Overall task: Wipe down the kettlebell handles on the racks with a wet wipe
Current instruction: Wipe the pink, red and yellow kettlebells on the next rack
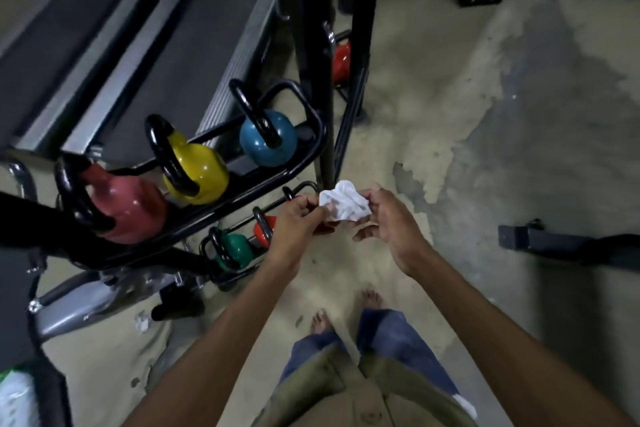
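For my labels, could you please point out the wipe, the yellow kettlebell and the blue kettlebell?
wipe point(344, 202), head view, crumpled middle.
yellow kettlebell point(207, 170), head view, round body.
blue kettlebell point(257, 150), head view, round body.

Two treadmills point(194, 52) lie in the upper left of the frame, behind a rack point(320, 135). On the rack's upper shelf stand the left kettlebell point(128, 204), middle kettlebell point(197, 173) and right kettlebell point(268, 139) in a row; the lower kettlebells point(239, 250) sit beneath. At centre, just right of the rack, the left hand point(298, 218) and right hand point(384, 222) hold a wipe point(346, 204) between them.
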`<state>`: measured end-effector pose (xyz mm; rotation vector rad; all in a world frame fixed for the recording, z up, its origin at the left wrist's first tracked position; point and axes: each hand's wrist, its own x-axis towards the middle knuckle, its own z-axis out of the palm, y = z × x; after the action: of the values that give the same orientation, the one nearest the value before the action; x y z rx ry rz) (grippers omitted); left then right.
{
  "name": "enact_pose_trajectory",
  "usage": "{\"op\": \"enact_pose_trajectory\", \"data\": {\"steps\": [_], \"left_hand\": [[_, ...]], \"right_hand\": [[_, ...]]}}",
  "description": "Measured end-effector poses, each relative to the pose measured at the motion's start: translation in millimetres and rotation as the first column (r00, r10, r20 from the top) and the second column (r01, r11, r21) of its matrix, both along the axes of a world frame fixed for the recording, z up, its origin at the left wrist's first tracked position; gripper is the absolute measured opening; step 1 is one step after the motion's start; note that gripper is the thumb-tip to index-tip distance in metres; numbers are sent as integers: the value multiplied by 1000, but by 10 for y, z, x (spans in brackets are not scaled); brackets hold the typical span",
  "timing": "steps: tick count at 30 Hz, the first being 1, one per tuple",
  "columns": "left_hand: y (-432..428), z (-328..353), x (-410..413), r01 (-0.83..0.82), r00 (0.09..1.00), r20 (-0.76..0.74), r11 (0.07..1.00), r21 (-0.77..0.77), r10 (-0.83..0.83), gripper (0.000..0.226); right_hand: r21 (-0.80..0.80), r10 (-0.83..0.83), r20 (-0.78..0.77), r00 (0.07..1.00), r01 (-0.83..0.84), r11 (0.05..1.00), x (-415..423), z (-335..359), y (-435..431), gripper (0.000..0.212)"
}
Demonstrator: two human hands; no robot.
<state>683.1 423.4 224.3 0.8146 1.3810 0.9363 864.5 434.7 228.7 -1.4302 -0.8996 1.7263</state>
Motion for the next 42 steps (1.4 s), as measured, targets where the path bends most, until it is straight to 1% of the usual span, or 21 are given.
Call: {"op": "enact_pose_trajectory", "data": {"steps": [2,5,9,11,13,16,19,21,23,24,26,28,29,31,33,35,37,39,42], "left_hand": [[37,153,104,29,999,42,999,37,-31,16],[164,382,302,99,993,46,988,121,-105,15],[438,715,663,189,980,14,952,242,-198,11],[626,812,882,219,975,-27,935,279,-221,9],[840,856,1126,243,969,-43,921,304,-242,16],[1142,931,1619,272,960,-41,895,352,-276,27],[1390,1016,2234,297,953,-65,868,398,-296,25],[1554,1060,2660,342,939,-118,836,428,-324,21],[1752,1076,3053,392,920,-193,803,450,-341,16],[1854,1088,3238,412,911,-228,792,450,-344,12],[2046,1126,3587,433,900,-255,780,452,-352,7],[2234,1175,3894,426,905,-222,783,452,-364,4],[2335,1184,4022,416,909,-191,794,443,-370,4],[2541,1201,4237,388,920,-109,829,404,-377,11],[2792,1185,4418,363,925,-34,856,368,-378,13],[3050,1153,4583,348,926,21,874,340,-377,13],[3324,1116,4734,336,922,88,893,300,-376,11],[3655,1040,4849,355,909,121,894,275,-398,8],[4172,956,4967,405,882,131,869,285,-453,9]], "right_hand": [[134,2,19,1000,-5,991,104,204,-17,34],[306,-26,140,990,-18,952,289,417,71,25],[425,-98,216,971,-3,905,648,662,306,21],[443,-125,198,972,25,896,865,792,411,21],[434,-176,134,975,102,895,1125,895,509,19],[379,-274,7,962,251,891,1629,998,661,20],[356,-322,-25,947,309,882,2234,1004,824,22],[362,-322,-7,947,302,882,2658,992,944,20],[402,-290,75,954,237,884,3054,999,1055,16],[429,-274,133,953,193,882,3239,1009,1112,21],[493,-260,244,934,111,863,3578,1050,1241,42],[567,-275,384,881,10,824,3878,1087,1414,57],[590,-285,451,846,-42,806,4011,1110,1519,59],[617,-306,517,799,-101,781,4233,1156,1745,53],[642,-325,530,783,-120,757,4393,1167,2001,36],[653,-362,530,766,-97,751,4496,1136,2274,19],[653,-410,510,756,-31,756,4592,1076,2577,5],[646,-434,471,768,35,763,4686,1014,2902,15],[615,-461,392,796,146,775,4778,993,3373,29]]}}
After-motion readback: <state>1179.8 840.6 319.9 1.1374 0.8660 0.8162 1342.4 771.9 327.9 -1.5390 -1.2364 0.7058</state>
